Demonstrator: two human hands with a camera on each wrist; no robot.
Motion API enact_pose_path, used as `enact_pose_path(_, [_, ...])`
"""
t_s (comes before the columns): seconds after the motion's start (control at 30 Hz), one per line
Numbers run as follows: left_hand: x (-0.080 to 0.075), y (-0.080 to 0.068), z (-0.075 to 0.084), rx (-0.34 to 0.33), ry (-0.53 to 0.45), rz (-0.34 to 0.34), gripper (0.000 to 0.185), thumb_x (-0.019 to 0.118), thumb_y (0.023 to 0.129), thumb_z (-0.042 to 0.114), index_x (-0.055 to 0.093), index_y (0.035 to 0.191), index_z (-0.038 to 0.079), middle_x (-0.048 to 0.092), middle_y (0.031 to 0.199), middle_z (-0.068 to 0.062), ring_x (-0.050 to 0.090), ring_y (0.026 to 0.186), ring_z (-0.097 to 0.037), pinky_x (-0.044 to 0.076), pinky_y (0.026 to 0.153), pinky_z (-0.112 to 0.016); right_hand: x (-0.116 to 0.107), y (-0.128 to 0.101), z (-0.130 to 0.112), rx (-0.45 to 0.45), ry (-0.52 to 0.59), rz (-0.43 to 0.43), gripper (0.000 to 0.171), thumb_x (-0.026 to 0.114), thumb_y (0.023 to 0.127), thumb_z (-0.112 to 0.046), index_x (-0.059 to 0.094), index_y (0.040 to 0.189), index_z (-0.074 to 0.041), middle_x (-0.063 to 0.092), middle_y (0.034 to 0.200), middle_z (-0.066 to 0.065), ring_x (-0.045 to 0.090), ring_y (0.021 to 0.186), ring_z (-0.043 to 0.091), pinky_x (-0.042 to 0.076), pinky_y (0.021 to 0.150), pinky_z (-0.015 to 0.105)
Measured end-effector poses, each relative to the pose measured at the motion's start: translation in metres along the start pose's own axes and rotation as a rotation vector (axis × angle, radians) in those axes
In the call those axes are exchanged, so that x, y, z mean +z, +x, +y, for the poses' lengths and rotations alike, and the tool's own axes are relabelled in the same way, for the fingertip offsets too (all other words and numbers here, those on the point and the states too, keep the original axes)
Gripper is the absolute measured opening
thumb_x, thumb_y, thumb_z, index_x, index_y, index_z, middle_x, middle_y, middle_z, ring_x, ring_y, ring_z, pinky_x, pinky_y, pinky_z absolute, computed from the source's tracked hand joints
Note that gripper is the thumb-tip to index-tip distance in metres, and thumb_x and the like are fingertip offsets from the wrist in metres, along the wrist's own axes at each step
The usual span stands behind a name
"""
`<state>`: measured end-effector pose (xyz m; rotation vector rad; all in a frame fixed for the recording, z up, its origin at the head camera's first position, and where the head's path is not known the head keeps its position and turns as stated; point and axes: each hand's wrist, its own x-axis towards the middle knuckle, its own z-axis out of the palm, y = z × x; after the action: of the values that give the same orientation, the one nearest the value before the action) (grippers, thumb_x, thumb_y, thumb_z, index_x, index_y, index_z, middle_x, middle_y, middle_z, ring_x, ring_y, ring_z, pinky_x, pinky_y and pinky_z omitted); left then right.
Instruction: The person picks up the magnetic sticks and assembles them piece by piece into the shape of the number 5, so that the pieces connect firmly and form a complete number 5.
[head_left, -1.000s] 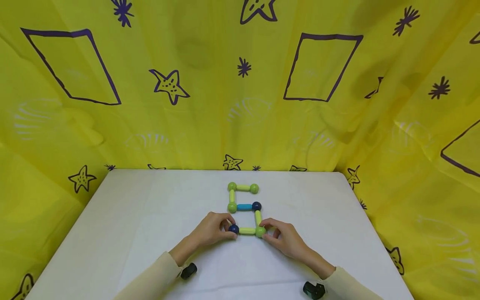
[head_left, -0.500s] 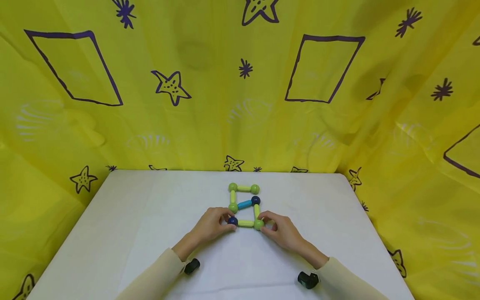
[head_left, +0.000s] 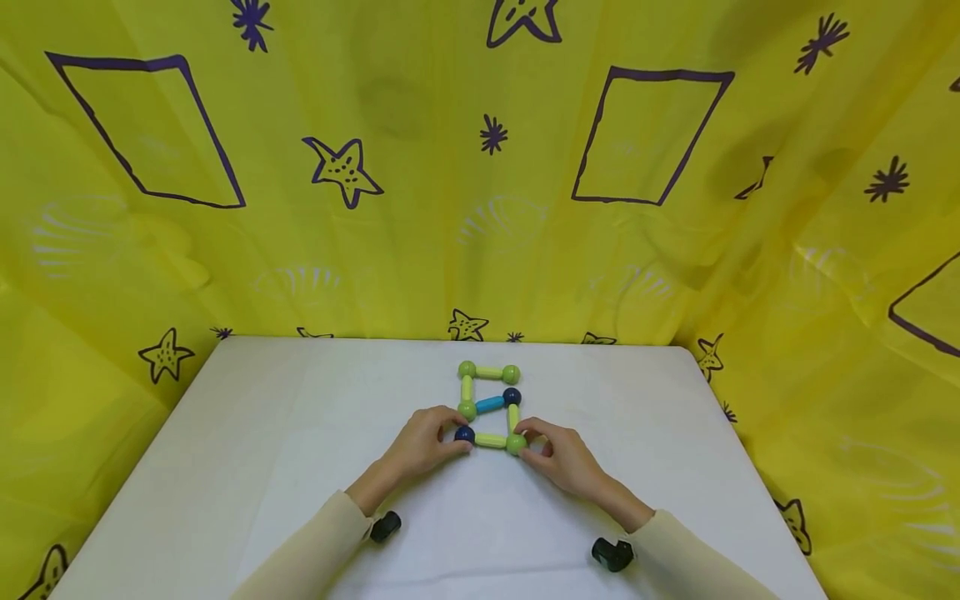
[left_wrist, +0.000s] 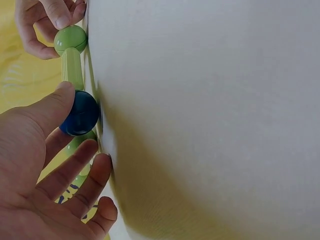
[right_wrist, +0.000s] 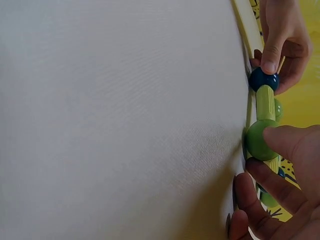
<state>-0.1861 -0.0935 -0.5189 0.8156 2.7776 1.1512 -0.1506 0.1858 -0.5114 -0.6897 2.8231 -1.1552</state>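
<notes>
A chain of toy balls and rods lies on the white table. My left hand (head_left: 420, 442) pinches the dark blue ball (left_wrist: 82, 114) at its near left end between thumb and fingers. My right hand (head_left: 566, 458) pinches the green ball (right_wrist: 261, 140) at the near right corner. A yellow-green rod (head_left: 491, 440) joins these two balls. Another yellow-green rod (head_left: 513, 417) runs back to a second dark blue ball (head_left: 512, 396). From there a blue rod (head_left: 491, 404) slants to a green ball (head_left: 467, 409) close by my left fingertips.
Behind, a yellow-green rod (head_left: 467, 388) leads to a far left green ball (head_left: 467, 368), then another rod (head_left: 490, 372) to a green ball (head_left: 511, 374). A yellow curtain (head_left: 420, 250) with dark drawings surrounds the table (head_left: 330, 383). Dark cameras (head_left: 386, 527) sit at both wrists.
Both hands have pushed the near part of the chain away from me, toward the back. The blue rod has swung from level to slanted, bringing its dark blue ball nearer the back right green ball.
</notes>
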Motion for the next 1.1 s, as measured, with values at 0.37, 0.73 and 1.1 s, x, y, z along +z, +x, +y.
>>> enact_pose_path(0.37, [-0.002,0.003,0.001,-0.01,-0.009,-0.006,0.031,0.083,0.088,0.026,0.074,0.113,0.011,0.068,0.096,0.004,0.048,0.067,-0.008,0.042,0.061,-0.025,0.0,0.003,0.002,0.012,-0.013,-0.005,0.029,0.076,0.093,-0.012,0.068,0.121,-0.016,0.073,0.105,0.002,0.049,0.059,0.003,0.043,0.056,0.022])
enact_pose_path(0.73, [-0.002,0.006,0.001,0.05,-0.018,-0.002,0.027,0.083,0.088,0.023,0.072,0.109,0.01,0.064,0.137,-0.019,0.048,0.065,-0.007,0.045,0.065,-0.025,-0.005,0.003,0.0,0.024,-0.005,-0.012,0.029,0.076,0.093,-0.011,0.068,0.121,-0.014,0.073,0.105,0.004,0.051,0.063,0.007,0.044,0.059,0.023])
enact_pose_path(1.1, [0.002,0.01,0.003,0.048,0.002,-0.058,0.025,0.082,0.089,0.028,0.07,0.108,0.017,0.067,0.131,-0.01,0.051,0.072,-0.011,0.046,0.072,-0.03,-0.011,-0.002,0.005,0.035,-0.005,-0.017,0.028,0.075,0.094,-0.011,0.068,0.121,-0.015,0.073,0.105,0.003,0.053,0.065,0.008,0.045,0.06,0.023])
